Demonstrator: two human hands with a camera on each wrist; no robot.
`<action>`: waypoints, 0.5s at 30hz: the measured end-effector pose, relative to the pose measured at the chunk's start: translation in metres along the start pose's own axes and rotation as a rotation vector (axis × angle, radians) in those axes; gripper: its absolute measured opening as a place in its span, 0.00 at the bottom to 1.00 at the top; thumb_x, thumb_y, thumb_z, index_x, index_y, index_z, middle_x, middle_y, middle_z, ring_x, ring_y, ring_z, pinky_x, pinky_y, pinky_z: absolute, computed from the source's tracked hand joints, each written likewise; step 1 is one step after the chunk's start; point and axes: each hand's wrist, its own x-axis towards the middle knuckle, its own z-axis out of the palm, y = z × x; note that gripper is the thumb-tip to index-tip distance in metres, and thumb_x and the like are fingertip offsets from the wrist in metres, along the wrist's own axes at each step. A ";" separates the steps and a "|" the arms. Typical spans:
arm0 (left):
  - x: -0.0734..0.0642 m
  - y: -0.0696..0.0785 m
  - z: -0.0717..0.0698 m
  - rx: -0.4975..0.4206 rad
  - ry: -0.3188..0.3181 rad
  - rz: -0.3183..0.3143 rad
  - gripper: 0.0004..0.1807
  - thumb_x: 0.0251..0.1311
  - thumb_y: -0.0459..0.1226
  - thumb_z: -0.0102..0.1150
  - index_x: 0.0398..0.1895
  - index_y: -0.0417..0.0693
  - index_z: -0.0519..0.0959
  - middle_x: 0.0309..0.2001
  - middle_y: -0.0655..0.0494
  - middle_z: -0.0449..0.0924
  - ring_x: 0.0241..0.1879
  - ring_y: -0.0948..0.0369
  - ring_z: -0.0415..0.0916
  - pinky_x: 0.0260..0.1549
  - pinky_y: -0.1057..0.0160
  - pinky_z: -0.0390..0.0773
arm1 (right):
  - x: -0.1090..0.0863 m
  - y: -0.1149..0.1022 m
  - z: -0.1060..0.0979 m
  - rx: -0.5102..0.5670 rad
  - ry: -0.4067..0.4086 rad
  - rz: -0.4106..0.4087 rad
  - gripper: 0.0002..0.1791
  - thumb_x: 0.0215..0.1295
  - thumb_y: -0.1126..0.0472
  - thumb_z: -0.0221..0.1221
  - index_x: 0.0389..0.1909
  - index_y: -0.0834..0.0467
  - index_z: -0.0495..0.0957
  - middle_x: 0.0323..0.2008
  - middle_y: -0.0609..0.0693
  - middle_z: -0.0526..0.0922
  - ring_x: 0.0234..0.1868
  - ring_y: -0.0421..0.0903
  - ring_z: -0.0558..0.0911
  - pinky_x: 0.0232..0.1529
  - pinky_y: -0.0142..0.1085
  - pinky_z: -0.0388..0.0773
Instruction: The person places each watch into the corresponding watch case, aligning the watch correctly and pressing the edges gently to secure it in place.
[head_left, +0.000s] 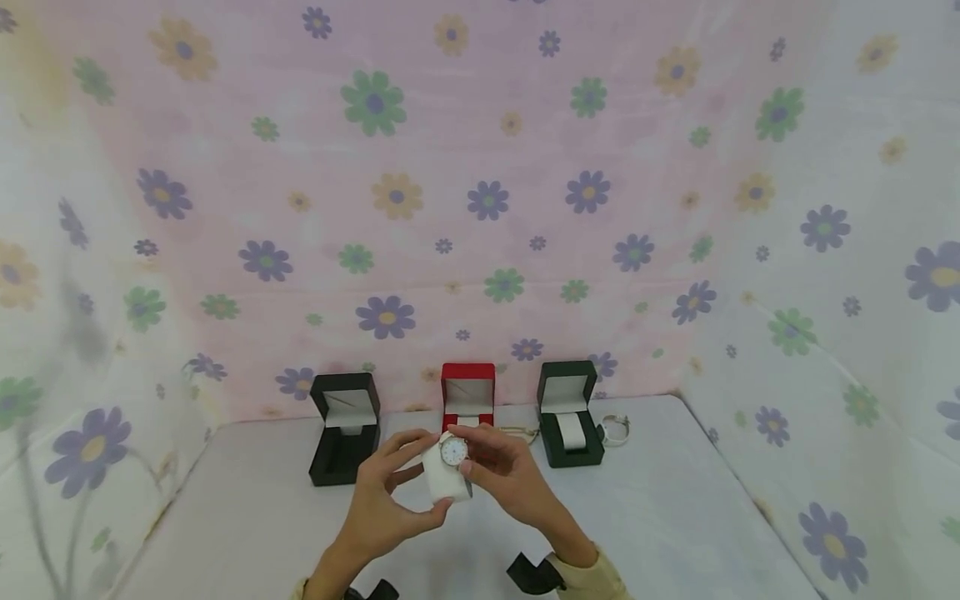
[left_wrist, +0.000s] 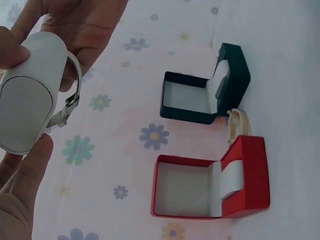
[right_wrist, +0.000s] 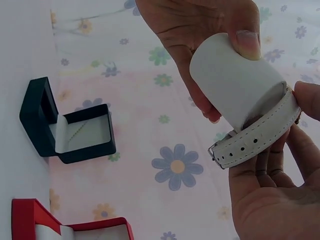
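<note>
In the head view my left hand (head_left: 386, 496) grips a white watch cushion (head_left: 442, 479) between thumb and fingers, above the table. My right hand (head_left: 510, 475) pinches a wristwatch (head_left: 453, 451) with a round white dial at the cushion's right side. The right wrist view shows its white stitched strap (right_wrist: 255, 135), buckled into a loop, around or against one end of the cushion (right_wrist: 235, 75); how far it is slipped on I cannot tell. In the left wrist view the buckle side of the strap (left_wrist: 75, 95) stands away from the cushion.
Behind the hands stand three open boxes: a black one (head_left: 345, 454) without a cushion, a red one (head_left: 468, 392), and a dark green one (head_left: 570, 412) with a white cushion. A beige strap (head_left: 521, 433) lies beside the red box, a white watch (head_left: 617, 429) right of the green.
</note>
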 end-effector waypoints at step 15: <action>0.000 0.000 0.005 0.051 0.103 -0.127 0.37 0.38 0.28 0.83 0.59 0.51 0.83 0.54 0.56 0.80 0.51 0.59 0.82 0.40 0.56 0.88 | -0.013 0.002 0.004 -0.217 0.114 -0.020 0.33 0.60 0.68 0.71 0.67 0.57 0.75 0.42 0.56 0.79 0.43 0.41 0.80 0.51 0.34 0.85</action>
